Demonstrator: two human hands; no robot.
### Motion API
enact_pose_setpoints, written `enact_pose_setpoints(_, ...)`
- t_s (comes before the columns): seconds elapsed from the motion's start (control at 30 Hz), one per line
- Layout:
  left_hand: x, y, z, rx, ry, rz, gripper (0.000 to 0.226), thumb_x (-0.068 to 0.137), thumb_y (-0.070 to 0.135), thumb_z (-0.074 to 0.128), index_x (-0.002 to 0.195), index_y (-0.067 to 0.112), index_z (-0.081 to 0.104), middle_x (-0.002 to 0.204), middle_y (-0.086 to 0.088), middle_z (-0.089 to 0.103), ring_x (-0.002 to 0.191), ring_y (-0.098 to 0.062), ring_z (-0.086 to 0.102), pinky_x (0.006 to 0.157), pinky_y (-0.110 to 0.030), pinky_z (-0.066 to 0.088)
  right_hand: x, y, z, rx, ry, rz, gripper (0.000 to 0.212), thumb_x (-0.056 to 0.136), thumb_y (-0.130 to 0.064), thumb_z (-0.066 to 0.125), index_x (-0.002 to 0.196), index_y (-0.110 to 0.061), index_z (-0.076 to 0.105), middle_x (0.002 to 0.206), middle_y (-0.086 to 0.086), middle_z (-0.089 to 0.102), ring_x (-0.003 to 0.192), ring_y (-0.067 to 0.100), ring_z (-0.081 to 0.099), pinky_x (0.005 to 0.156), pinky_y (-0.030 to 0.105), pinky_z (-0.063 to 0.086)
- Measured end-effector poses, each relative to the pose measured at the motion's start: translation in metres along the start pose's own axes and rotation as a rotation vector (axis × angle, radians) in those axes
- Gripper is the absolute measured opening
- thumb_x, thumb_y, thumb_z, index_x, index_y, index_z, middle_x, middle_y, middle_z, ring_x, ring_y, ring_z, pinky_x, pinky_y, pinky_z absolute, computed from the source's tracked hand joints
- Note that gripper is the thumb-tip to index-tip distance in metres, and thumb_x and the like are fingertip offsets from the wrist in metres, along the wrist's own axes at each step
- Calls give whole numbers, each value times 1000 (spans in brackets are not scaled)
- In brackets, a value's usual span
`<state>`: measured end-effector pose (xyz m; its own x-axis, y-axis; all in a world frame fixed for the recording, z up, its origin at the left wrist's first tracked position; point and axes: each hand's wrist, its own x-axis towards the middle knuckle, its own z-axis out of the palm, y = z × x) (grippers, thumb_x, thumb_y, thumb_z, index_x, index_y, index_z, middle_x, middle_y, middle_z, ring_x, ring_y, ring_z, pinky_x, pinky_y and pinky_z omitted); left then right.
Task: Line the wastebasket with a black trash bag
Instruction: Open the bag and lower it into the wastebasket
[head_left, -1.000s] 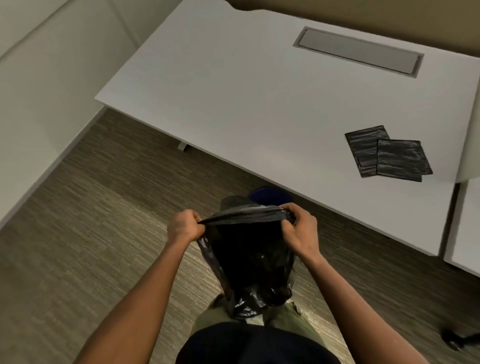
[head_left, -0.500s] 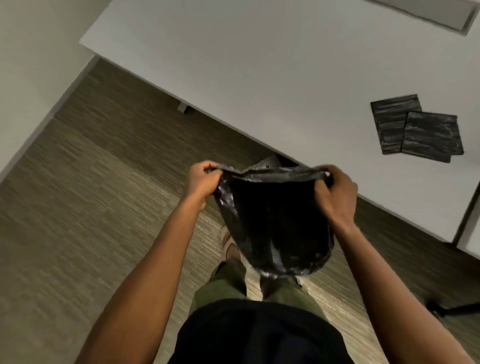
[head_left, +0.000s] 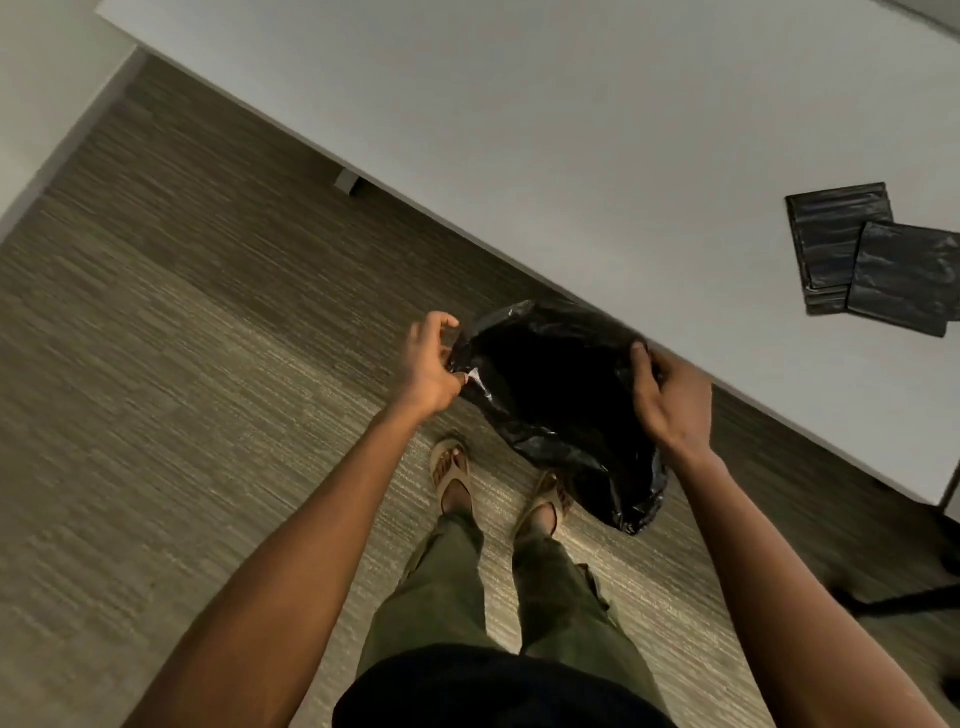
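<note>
The left hand (head_left: 428, 364) pinches the near-left edge of the black trash bag (head_left: 561, 405) between thumb and fingers, the other fingers loosely curled above it. The right hand (head_left: 670, 400) grips the opposite side of the rim, thumb over the plastic, fingers tucked behind it. Between the 2 hands the mouth of the bag is pulled wide, and it hangs in the air in front of the person, just above their sandalled feet (head_left: 452, 475), with its crumpled bottom sagging down to the right.

The bag is thin, glossy and creased, catching small glints of light along its folds; its inside reads as plain darkness.

As for progress, the bag is unfolded and opened, which looks like the 1st part done. The wastebasket is not visible here, possibly hidden behind the bag or under the white desk (head_left: 571, 130), so lowering the bag in and folding the rim over remain. 2 folded spare bags (head_left: 878, 260) lie on the desk, well apart from the hands.
</note>
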<state>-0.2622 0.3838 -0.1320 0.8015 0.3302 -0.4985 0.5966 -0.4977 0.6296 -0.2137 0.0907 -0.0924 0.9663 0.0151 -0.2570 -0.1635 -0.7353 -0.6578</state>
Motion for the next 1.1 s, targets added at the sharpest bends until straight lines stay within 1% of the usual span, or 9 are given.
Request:
enact_pose_setpoints(0.13,19,-37,32,164,74,-126,46,83,5,79,125,14,64,132,-7,53,116,-22,61,92,-20,46,3,26,31,-41,44,27,46,105,-42,44,66,-18,52,59,1,55,55,18,51,55,40,37)
enact_pose_setpoints(0.3,54,-74,83,20,111,-292,27,90,19,75,116,12,74,115,-8,73,105,-25,70,79,-25,48,9,73,79,-48,127,52,38,103,-41,43,75,-20,58,69,1,60,62,18,53,59,37,40)
enact_pose_setpoints(0.47,86,-98,137,-615,-35,-580,37,94,0,64,129,8,67,101,-9,74,88,-24,70,77,-34,57,26,116,123,43,126,221,43,105,-41,46,65,-24,52,61,-3,55,56,16,50,56,35,35)
enact_pose_setpoints(0.57,108,-97,147,-874,-71,-596,34,95,-5,58,116,20,68,101,-7,74,81,-19,72,63,-32,57,45,126,134,153,191,369,45,100,-48,50,65,-21,56,59,-5,58,55,16,55,56,34,39)
enact_pose_setpoints(0.67,128,-90,140,-1114,-93,-557,27,96,-4,57,105,20,65,95,-5,76,82,-17,76,61,-31,61,63,123,135,296,284,417,26,100,-47,52,95,-28,69,87,-7,70,86,18,67,77,32,50)
enact_pose_setpoints(0.77,140,-81,129,-1276,-150,-486,14,99,2,58,98,16,62,85,-1,79,80,-11,77,68,-27,61,77,116,131,367,376,389,38,99,-42,53,127,-23,70,121,-9,67,117,14,63,100,27,47)
enact_pose_setpoints(0.9,145,-73,118,-1134,-124,-402,15,98,4,61,92,18,63,79,7,79,79,-6,75,74,-25,58,86,121,131,263,216,489,54,99,-56,48,140,-23,59,128,-2,64,115,17,57,99,31,44)
enact_pose_setpoints(1.0,151,-70,120,-923,-46,-401,16,96,5,64,87,18,62,77,7,76,75,-6,71,70,-23,56,89,131,133,153,36,530,66,103,-59,38,144,-10,58,143,12,62,133,29,55,102,29,39)
enact_pose_setpoints(1.1,164,-73,123,-745,2,-408,8,96,13,64,96,19,68,92,3,75,84,-12,68,74,-27,52,104,132,140,27,164,251,49,106,-37,46,125,1,70,127,23,71,119,37,65,89,22,40)
